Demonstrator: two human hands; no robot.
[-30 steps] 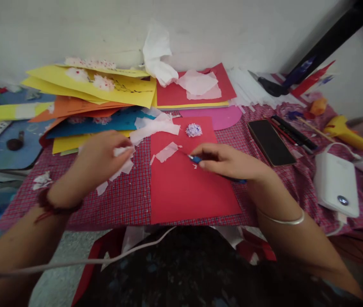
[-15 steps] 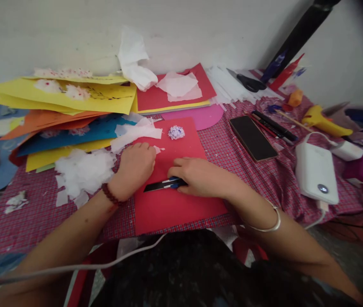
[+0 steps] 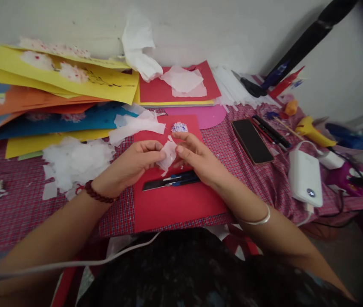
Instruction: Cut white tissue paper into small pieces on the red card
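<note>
A small torn piece of white tissue paper [image 3: 168, 157] is pinched between the thumb and fingers of my left hand [image 3: 133, 164]. Close by its right edge is my right hand [image 3: 200, 160], thumb and fingers apart; I cannot tell whether the thumb touches the tissue. Below both hands a utility knife [image 3: 159, 183] with a dark blade and blue parts lies on a red sheet of card [image 3: 168, 209], its right end partly covered by my right hand. A white paper puff with purple specks [image 3: 179, 127] sits near the card's top, partly hidden behind my right fingers.
Loose white tissue pieces [image 3: 76, 160] are heaped left of the card, beneath stacked coloured paper [image 3: 105, 85]. Right of the card lie a phone [image 3: 252, 140], several pens [image 3: 269, 132], a white power bank [image 3: 304, 175] and a yellow glue gun [image 3: 315, 132]. Black scissors [image 3: 252, 87] rest farther back.
My left hand has lifted a tissue piece off the card. My right hand has come away from the utility knife and risen toward the tissue. The view has shifted slightly.
</note>
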